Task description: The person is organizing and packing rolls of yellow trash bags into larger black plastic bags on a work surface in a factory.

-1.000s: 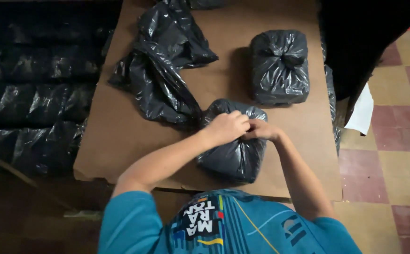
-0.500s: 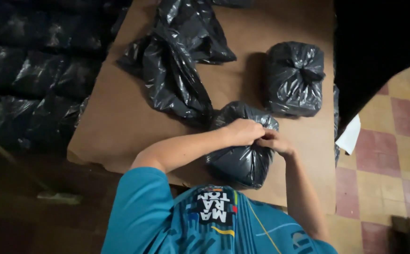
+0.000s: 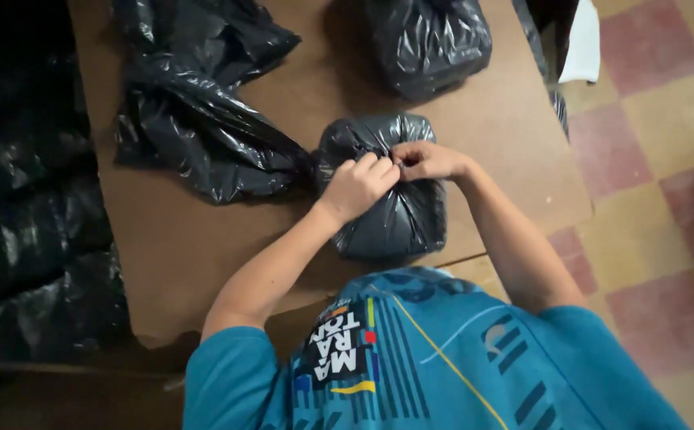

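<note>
- Your left hand [image 3: 359, 187] sits on top of the filled black bag [image 3: 387, 191], its fingers [image 3: 375, 166] curled tight and pinching the gathered plastic at the bag's top.
- Your right hand [image 3: 426, 159] meets it from the other side, touching the left at the fingertips; its fingers are also closed on the same bunched plastic, so both hands grip the bag's neck together.
- The filled black bag stands on the brown surface [image 3: 204, 239], near the edge closest to you and just in front of your chest. It is rounded and bulging, with shiny creases running down from where the plastic is gathered.
- Just to the left of it, touching its side, lies a heap of loose black plastic bags [image 3: 196, 119], flat and crumpled, stretching toward the far-left part of the surface.
- Farther from you, toward the far edge, sits a second filled black bag [image 3: 430, 40], already closed up and apart from the one under your hands.
- Left of the surface is a dark stack of black bundles [image 3: 29, 199]; how many there are is hard to tell in the shadow.
- Right of the surface you see a tiled floor [image 3: 649, 199] in red and yellowish squares, and a white sheet [image 3: 582, 44] hanging beside the far-right corner of the surface.
- Your teal shirt [image 3: 442, 358] fills the bottom of the view, both forearms reaching forward from it to the bag.
</note>
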